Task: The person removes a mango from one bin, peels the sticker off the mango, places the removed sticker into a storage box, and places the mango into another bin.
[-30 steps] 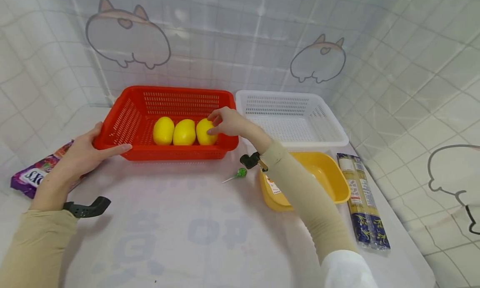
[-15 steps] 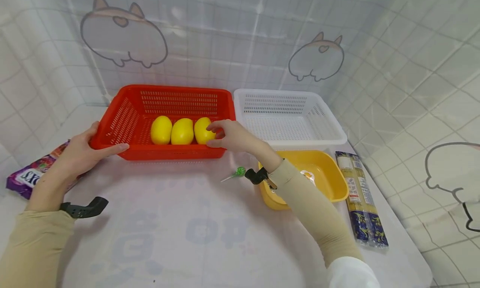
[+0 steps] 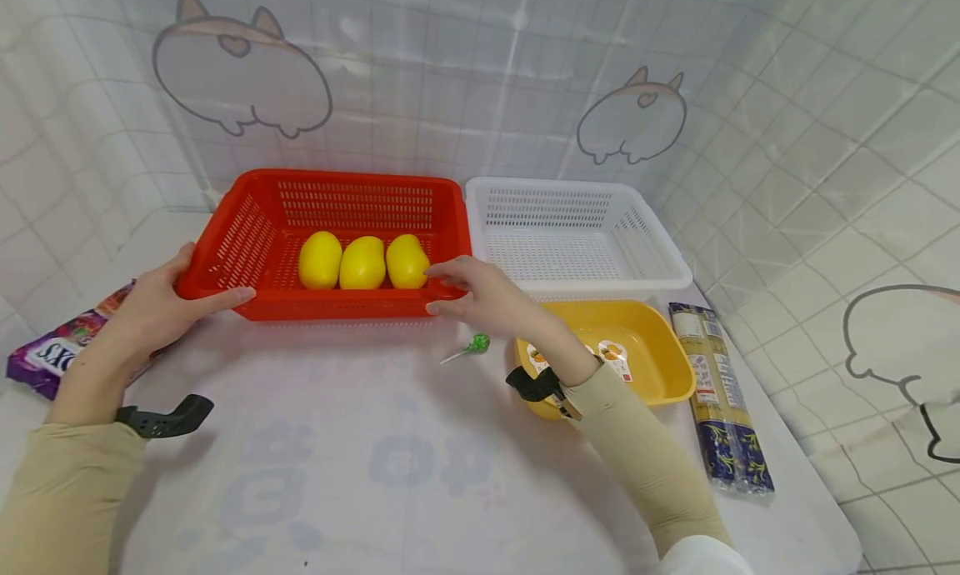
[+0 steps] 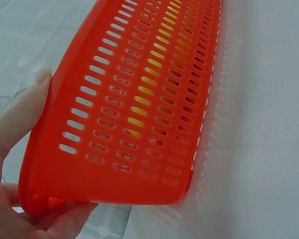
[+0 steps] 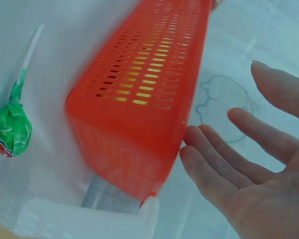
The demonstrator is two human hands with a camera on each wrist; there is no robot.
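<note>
The red plastic basket [image 3: 337, 307] stands at the back left, with three yellow mangoes [image 3: 363, 263] side by side inside it. My left hand [image 3: 153, 312] grips its near left corner. In the left wrist view the thumb lies on the rim and the fingers curl beneath it. By the basket's near right corner is my right hand [image 3: 487, 296], fingers loosely spread and holding nothing. The right wrist view has those fingertips [image 5: 189, 155] right at the basket's rim; whether they touch it I cannot tell.
A white basket [image 3: 600, 290] adjoins the red one on the right. Before it sit a yellow tub [image 3: 660, 342], partly under my right forearm, and a green lollipop [image 3: 477, 343]. Packaged noodles [image 3: 720, 392] lie far right, and a purple snack bag [image 3: 52, 354] lies left, partly hidden.
My right hand has drawn back from the rightmost mango toward the lower right, over the basket's near corner. The left hand keeps its grip, and the mangoes stay in place.
</note>
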